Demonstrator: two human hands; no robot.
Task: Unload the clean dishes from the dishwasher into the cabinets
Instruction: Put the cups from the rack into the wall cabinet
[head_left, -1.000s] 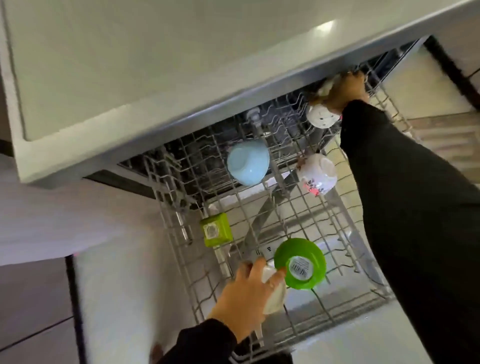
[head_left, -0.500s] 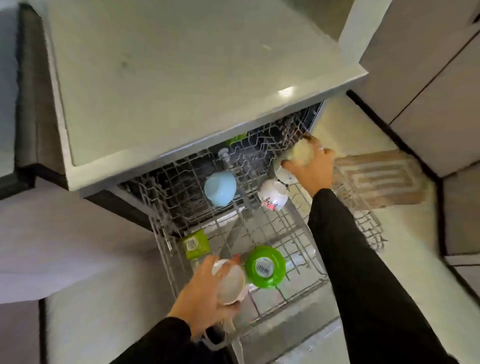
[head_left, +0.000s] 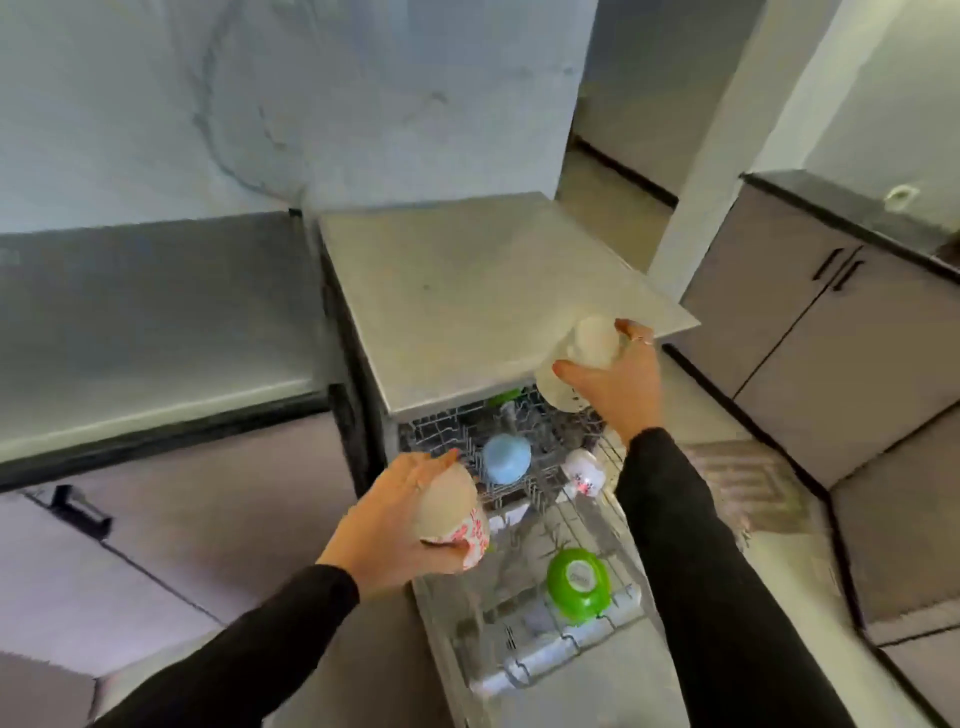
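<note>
Gripping a cup in each hand, the person stands over the pulled-out dishwasher rack (head_left: 550, 525). The left hand (head_left: 387, 525) has its fingers (head_left: 415, 470) wrapped around a cream cup with a red floral pattern (head_left: 453, 514), held on its side above the rack's near left corner, the pattern showing near its rim. The right hand (head_left: 618, 382) has its fingers clasped around a plain white cup (head_left: 576, 364), tilted and raised above the rack's far right part, in front of the edge of the grey desk (head_left: 467, 301) that tops the dishwasher. Both sleeves are black.

Three pieces sit in the wire rack, all upside down: a pale blue cup (head_left: 506, 459) toward the back, a small white cup with red marks (head_left: 583, 472) just to its right, and a bright green bowl (head_left: 577, 584) with a round label on its base, near the front. Motion blur softens the finer detail.
</note>
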